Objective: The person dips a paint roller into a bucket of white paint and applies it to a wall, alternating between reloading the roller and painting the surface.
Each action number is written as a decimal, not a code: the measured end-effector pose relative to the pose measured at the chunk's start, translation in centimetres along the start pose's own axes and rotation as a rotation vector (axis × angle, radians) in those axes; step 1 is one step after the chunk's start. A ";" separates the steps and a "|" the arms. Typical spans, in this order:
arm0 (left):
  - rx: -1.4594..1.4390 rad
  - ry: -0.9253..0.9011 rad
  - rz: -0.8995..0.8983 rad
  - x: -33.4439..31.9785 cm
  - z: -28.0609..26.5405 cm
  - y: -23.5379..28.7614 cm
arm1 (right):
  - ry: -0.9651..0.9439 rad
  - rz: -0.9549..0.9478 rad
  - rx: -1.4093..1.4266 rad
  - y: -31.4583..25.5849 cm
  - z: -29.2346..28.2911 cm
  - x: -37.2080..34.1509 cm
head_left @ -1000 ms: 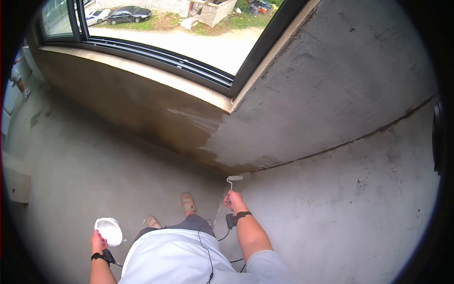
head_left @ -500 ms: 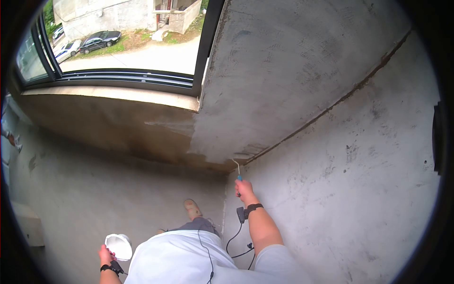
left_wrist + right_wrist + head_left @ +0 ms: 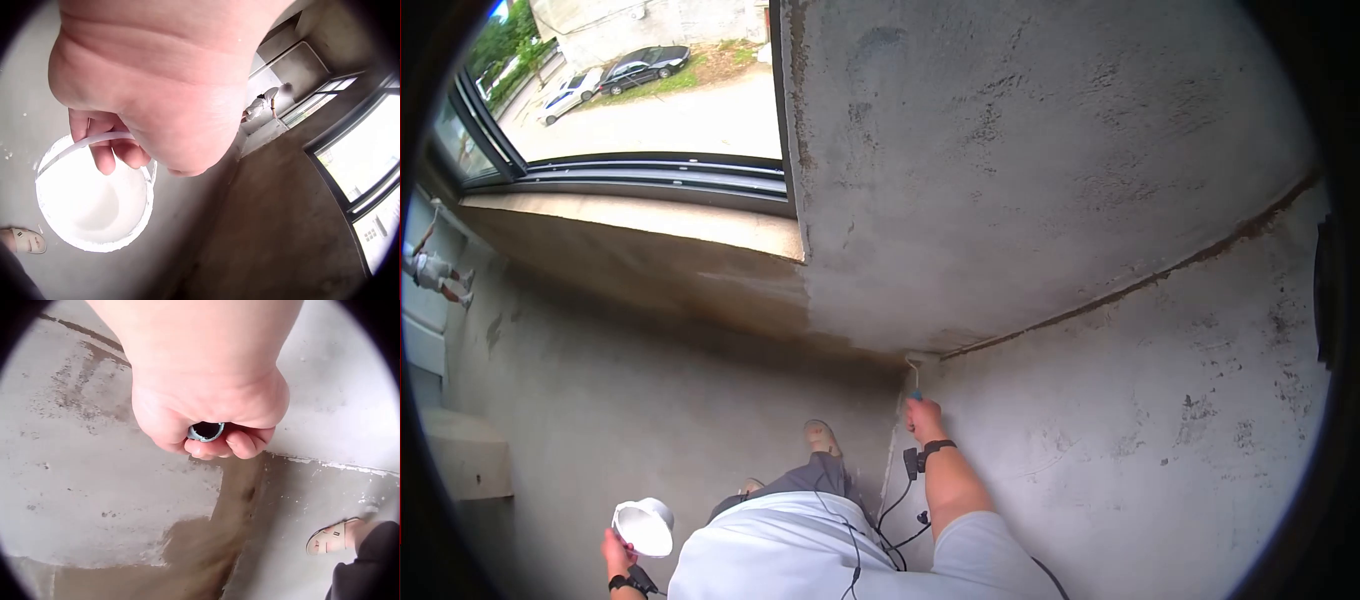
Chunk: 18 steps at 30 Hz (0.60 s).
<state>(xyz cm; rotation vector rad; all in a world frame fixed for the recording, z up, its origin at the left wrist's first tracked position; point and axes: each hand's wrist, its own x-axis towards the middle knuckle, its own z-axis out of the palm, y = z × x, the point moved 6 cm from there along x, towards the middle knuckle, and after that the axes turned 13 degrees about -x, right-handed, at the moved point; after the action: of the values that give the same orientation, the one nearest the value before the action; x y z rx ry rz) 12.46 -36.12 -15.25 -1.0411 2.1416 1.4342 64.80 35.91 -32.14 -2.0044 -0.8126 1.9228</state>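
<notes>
My right hand grips the blue handle of a paint roller. The roller's end is right at the inner corner, where the walls and floor come together. In the right wrist view, the hollow butt of the handle pokes out of the curled fingers. On the other side, my left hand holds a small white bucket beside the body. Its fingers are hooked under the bail, as the left wrist view shows. White liquid lies inside the bucket.
Grey coating covers the wall right of the window; below the sill the wall is bare brown. A block stands on the floor at left. Another person is farther back. Cables hang by the waist.
The roller went forward onto the lower wall, then came back slightly to the corner in my right hand. My left hand still holds the bucket. The head view has turned.
</notes>
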 end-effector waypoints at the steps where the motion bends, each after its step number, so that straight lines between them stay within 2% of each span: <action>1: 0.012 0.016 -0.004 -0.2 -0.7 0.0 | 0.001 -0.004 -0.027 0.3 -0.4 0.9; 3: 0.120 0.050 -0.018 -2.3 -0.3 0.7 | -0.002 0.002 -0.063 0.6 -0.8 2.3; 5: 0.087 0.080 -0.020 -2.5 0.2 -0.1 | 0.008 0.079 -0.118 0.9 -1.0 4.3; 8: 0.081 0.127 -0.025 -2.3 0.0 -1.8 | -0.026 0.044 -0.070 1.7 -1.3 7.1; 12: 0.078 0.123 0.009 -1.4 0.8 -3.5 | 0.006 0.097 -0.068 2.0 -0.9 9.3; 16: 0.145 0.094 -0.011 -2.7 1.7 -2.6 | 0.008 0.122 -0.112 1.0 -0.5 7.9; 18: 0.105 0.016 -0.020 -2.9 1.9 -2.3 | 0.013 0.109 -0.122 -0.5 -0.3 6.3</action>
<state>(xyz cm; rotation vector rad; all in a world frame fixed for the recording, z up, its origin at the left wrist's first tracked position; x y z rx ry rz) 15.91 -33.85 -15.66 -1.0360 2.1855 1.2937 64.80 39.76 -37.12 -2.1727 -0.8533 1.9598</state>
